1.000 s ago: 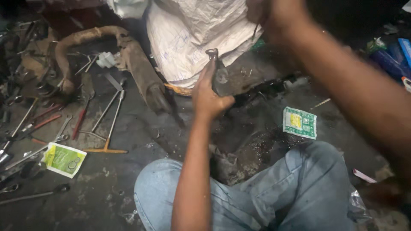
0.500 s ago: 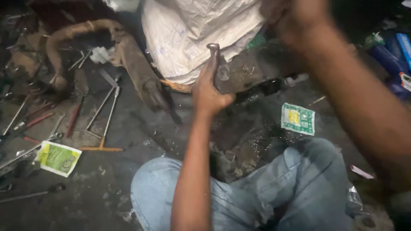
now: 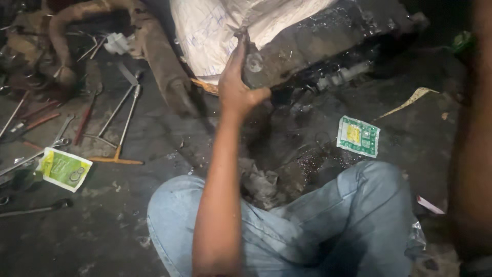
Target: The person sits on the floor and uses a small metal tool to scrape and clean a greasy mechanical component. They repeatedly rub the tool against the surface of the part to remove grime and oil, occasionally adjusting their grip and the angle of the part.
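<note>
L hand (image 3: 237, 88) grips metal part (image 3: 307, 48); oily floor (image 3: 128, 225).

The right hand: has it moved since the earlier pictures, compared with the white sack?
Yes. Earlier the right hand was raised in front of the white sack; now it is out of view, and only the forearm shows at the frame's right edge.

A repair workshop, floor-level; oily concrete floor (image 3: 154, 225); scattered wrenches (image 3: 38, 154) and screwdrivers (image 3: 84, 120); rusty exhaust pipe (image 3: 159, 56); greasy engine part (image 3: 328, 41).
</note>
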